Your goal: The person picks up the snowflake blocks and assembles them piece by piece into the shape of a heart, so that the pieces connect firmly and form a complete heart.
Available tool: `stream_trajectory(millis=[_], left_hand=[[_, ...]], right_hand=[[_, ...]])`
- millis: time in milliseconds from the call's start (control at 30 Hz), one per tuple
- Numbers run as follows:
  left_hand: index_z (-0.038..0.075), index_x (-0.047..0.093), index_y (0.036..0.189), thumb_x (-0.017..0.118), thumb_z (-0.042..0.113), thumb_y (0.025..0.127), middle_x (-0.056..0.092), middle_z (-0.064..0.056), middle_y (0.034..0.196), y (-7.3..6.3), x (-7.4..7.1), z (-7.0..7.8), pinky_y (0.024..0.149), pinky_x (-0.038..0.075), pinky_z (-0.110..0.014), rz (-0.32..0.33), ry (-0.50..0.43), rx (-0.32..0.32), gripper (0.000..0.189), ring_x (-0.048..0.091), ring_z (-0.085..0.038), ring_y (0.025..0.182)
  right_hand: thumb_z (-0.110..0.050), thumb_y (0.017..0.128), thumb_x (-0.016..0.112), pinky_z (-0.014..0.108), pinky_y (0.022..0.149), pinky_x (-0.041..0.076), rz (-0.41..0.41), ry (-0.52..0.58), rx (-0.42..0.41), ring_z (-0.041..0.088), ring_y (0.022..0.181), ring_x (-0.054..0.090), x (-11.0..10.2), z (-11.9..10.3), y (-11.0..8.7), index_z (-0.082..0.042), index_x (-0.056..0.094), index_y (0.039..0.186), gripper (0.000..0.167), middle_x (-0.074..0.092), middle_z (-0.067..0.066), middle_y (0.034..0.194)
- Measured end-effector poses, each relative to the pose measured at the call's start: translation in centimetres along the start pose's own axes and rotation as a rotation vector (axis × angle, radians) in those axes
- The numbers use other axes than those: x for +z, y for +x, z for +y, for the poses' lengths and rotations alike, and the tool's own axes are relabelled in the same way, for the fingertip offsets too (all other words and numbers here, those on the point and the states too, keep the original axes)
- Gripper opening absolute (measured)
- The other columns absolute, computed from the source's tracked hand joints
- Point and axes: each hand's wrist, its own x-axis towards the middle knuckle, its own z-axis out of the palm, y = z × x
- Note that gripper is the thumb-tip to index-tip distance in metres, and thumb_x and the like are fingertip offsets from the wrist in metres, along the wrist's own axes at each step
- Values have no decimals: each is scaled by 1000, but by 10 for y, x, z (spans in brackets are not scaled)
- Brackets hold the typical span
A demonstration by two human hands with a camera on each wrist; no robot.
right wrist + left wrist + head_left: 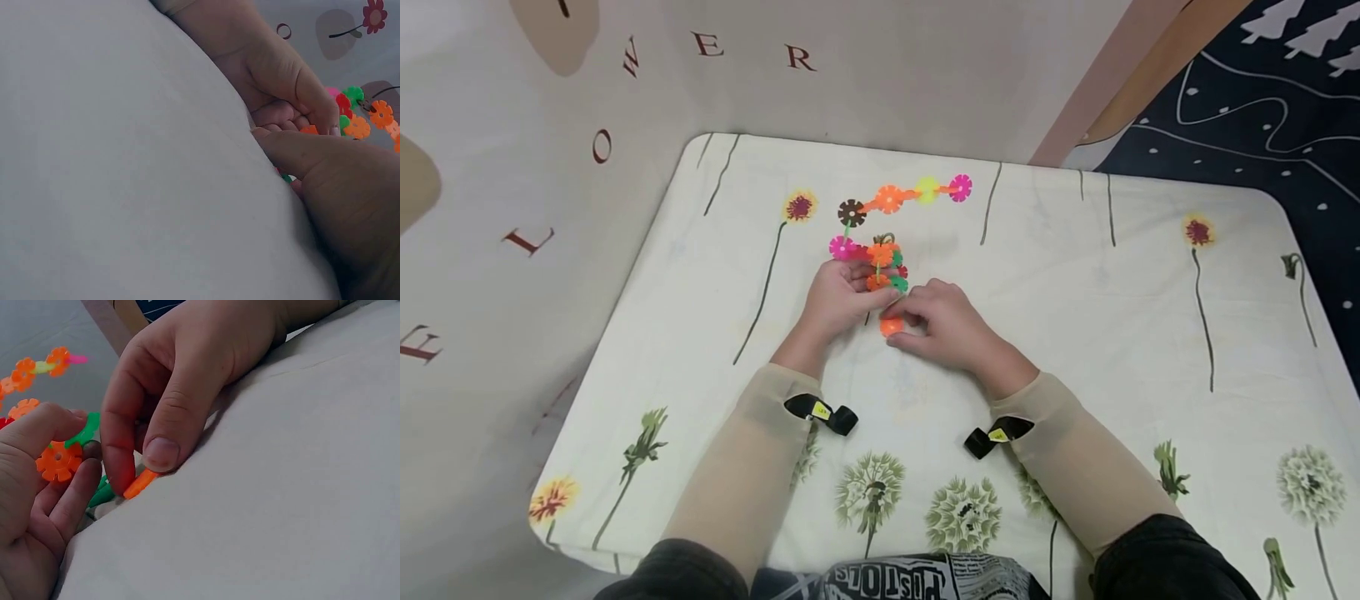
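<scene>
My left hand (pixel 837 298) holds a joined structure of notched plastic flower discs (pixel 881 255), in orange, green, red and pink, between thumb and fingers. From it a chain of discs runs up by a black disc (pixel 852 213) and off to the right, through orange and yellow to a pink disc (pixel 960 188). Just beside it, my right hand (pixel 951 325) pinches a single orange flower disc (pixel 140 484) between thumb and index finger, low over the table. A green piece (pixel 103 492) shows behind that disc in the left wrist view. Fingers hide part of the structure.
A white cloth printed with flowers and dandelions covers the table (pixel 1097 333). Behind its far edge stands a pale wall (pixel 917 75) with printed letters. Dark fabric with white trees (pixel 1262 108) hangs at the right. Each wrist wears a small black camera (pixel 842 419).
</scene>
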Motion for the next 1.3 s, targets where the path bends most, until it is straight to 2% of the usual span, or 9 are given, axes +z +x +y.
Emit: stream_trajectory(millis=[133, 300, 433, 533, 633, 900, 1067, 1300], left_hand=[[-4, 66, 132, 87, 6, 89, 74, -15, 127, -1, -1, -1, 94, 59, -30, 19, 23, 1, 49, 75, -26, 110], [-2, 63, 139, 88, 8, 89, 71, -14, 133, -1, -1, -1, 97, 58, -31, 41, 23, -30, 56, 72, -25, 116], [-2, 65, 136, 87, 6, 89, 72, -14, 131, 0, 0, -1, 97, 58, -31, 53, 1, -35, 53, 72, -26, 115], [-1, 65, 135, 87, 5, 89, 72, -13, 130, 1, 1, -1, 96, 58, -31, 58, -7, -30, 51, 73, -25, 114], [-1, 65, 136, 88, 5, 89, 73, -12, 129, 1, 1, 0, 95, 59, -31, 59, -6, -33, 52, 73, -25, 113], [-1, 64, 139, 89, 8, 88, 70, -12, 136, 0, 1, 1, 97, 57, -30, 68, 12, -45, 57, 71, -25, 117], [-2, 65, 136, 90, 9, 88, 70, -12, 135, 0, 0, 1, 98, 57, -31, 69, 16, -60, 55, 72, -25, 116], [-2, 68, 130, 90, 7, 87, 74, -12, 128, 0, 1, 1, 93, 59, -29, 63, 3, -40, 49, 74, -23, 108]], right_hand=[[-27, 86, 92, 37, 83, 41, 25, 74, 60, 15, 87, 52, 1, 0, 1, -16, 78, 105, 26, 68, -8, 91], [-14, 88, 88, 34, 78, 46, 110, 227, 152, 17, 83, 54, 0, 1, -1, -15, 70, 95, 19, 67, -4, 88], [-6, 92, 84, 28, 71, 49, 279, 373, 250, 19, 77, 58, -1, 0, -2, -9, 67, 101, 19, 68, 3, 86], [-2, 92, 84, 24, 69, 51, 418, 443, 275, 21, 75, 61, -2, 0, -1, -3, 68, 106, 21, 72, 10, 89], [-2, 95, 81, 22, 73, 54, 484, 471, 285, 21, 79, 66, -2, 1, 1, -1, 72, 111, 19, 76, 12, 95], [-2, 96, 79, 21, 78, 57, 500, 486, 309, 19, 84, 72, -1, 2, 1, -2, 78, 116, 20, 75, 11, 104], [0, 96, 79, 21, 75, 58, 488, 518, 304, 16, 79, 73, -1, 1, 1, 0, 76, 115, 19, 75, 10, 98], [0, 97, 77, 22, 72, 57, 459, 571, 299, 24, 78, 75, -1, 1, 0, 0, 75, 113, 17, 77, 12, 92]])
